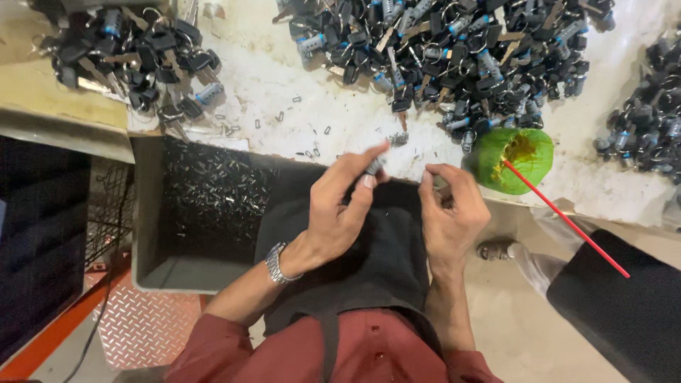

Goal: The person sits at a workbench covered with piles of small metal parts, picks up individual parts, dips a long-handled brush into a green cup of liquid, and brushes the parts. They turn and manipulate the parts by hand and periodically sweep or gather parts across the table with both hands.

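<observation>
Small lock cylinder held in the left hand at the bench edge; assembly step judged to be under way.

The left hand (340, 206), a watch (278, 264) at its wrist, pinches a small metal lock cylinder (374, 166) between thumb and fingertips, just above the near edge of the white bench (284, 85). The right hand (450, 213) is curled close beside it; whether it grips a small part I cannot tell. A large pile of keyed lock cylinders (454, 50) lies further back, a smaller pile (135, 57) to the left. A grey bin (145, 213) of small metal pieces sits below the bench edge. A green cup (496, 167) with a red stick (567, 220) stands just right of the hands. Judgement: a fitting step is in hand; the next move calls for fine alignment of both hands.
</observation>
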